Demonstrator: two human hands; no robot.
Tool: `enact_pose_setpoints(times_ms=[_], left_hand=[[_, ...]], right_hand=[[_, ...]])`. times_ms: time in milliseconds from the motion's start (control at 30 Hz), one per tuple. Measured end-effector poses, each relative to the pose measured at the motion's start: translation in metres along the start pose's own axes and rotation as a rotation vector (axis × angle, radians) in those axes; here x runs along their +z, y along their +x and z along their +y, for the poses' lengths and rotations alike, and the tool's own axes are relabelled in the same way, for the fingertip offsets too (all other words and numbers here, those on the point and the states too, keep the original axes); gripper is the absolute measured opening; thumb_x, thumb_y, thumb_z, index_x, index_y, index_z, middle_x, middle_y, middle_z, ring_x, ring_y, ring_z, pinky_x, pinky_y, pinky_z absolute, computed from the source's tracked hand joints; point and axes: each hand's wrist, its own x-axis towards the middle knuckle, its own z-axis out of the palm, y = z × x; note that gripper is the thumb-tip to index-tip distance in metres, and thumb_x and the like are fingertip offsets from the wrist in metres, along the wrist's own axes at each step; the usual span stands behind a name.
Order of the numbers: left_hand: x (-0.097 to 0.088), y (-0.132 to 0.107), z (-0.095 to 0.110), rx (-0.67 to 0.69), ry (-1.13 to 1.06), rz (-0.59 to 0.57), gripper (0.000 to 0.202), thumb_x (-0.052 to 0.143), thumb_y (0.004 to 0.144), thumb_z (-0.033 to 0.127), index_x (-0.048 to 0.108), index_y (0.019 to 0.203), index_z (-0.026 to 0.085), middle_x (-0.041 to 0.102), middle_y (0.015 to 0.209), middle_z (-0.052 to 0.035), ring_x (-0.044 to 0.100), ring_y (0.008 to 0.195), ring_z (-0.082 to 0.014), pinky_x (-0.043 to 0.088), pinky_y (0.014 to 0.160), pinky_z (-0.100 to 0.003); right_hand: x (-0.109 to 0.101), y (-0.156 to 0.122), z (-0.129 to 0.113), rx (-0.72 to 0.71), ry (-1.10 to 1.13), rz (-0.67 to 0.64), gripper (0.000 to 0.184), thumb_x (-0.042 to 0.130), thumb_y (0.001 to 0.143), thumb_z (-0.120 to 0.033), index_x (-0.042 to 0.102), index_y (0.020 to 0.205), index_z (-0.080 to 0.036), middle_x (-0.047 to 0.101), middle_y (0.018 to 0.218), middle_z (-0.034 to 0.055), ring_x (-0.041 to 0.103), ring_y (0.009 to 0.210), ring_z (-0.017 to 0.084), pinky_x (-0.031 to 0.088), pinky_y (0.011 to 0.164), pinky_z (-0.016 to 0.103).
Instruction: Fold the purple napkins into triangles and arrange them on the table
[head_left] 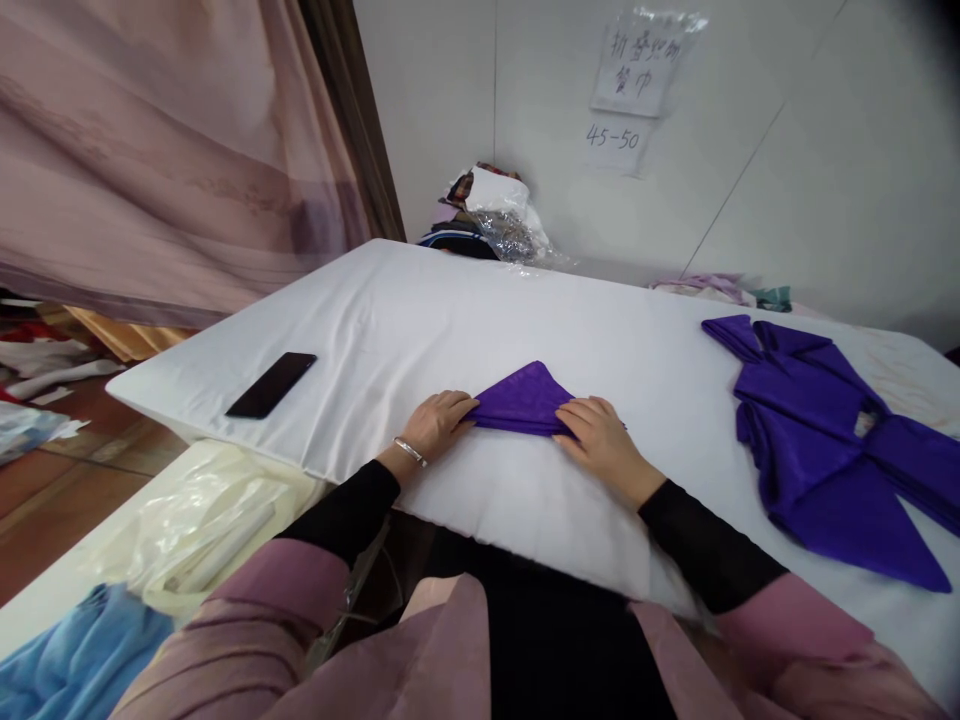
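A purple cloth napkin [523,398] lies folded into a triangle on the white-covered table [420,320], right in front of me. My left hand [437,422], with a silver bracelet at the wrist, pinches the napkin's left corner with curled fingers. My right hand [598,434] rests on the napkin's right corner, fingers bent and pressed on the cloth. Both hands touch the same napkin.
A pile of folded purple napkins [825,440] lies on the table at the right. A black phone [271,384] lies near the table's left edge. Bags and cloth [491,215] sit by the far wall. Plastic-wrapped fabric [202,520] and blue cloth [75,650] lie lower left.
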Motion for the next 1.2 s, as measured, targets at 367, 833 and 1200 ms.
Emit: enact_pose_setpoints(times_ms=[367,833,1200], left_hand=[[0.015,0.007,0.005,0.03,-0.044,0.175,0.022,0.046,0.09,0.027,0.062,0.103,0.019,0.065,0.103,-0.0077,0.059,0.094,-0.0192,0.051,0.081,-0.033],[0.002,-0.004,0.011,0.129,-0.015,0.039,0.027,0.048,0.086,0.018,0.059,0.111,0.018,0.061,0.112,-0.0093,0.054,0.103,-0.0217,0.047,0.086,-0.037],[0.006,0.002,0.012,0.007,0.049,0.167,0.024,0.042,0.092,0.026,0.063,0.103,0.02,0.068,0.098,-0.0056,0.06,0.09,-0.0174,0.049,0.072,-0.029]], right_hand=[[0.041,0.039,-0.018,0.012,0.034,0.002,0.023,0.043,0.093,-0.02,0.065,0.097,-0.013,0.065,0.095,0.0092,0.052,0.087,0.021,0.043,0.077,0.035],[0.039,0.022,-0.011,-0.115,0.027,-0.025,0.03,0.043,0.094,-0.03,0.061,0.11,-0.013,0.061,0.103,0.0123,0.05,0.09,0.023,0.042,0.075,0.037],[0.04,0.023,-0.012,-0.093,0.009,-0.008,0.03,0.039,0.095,-0.025,0.062,0.109,-0.011,0.062,0.1,0.0127,0.05,0.09,0.022,0.041,0.075,0.036]])
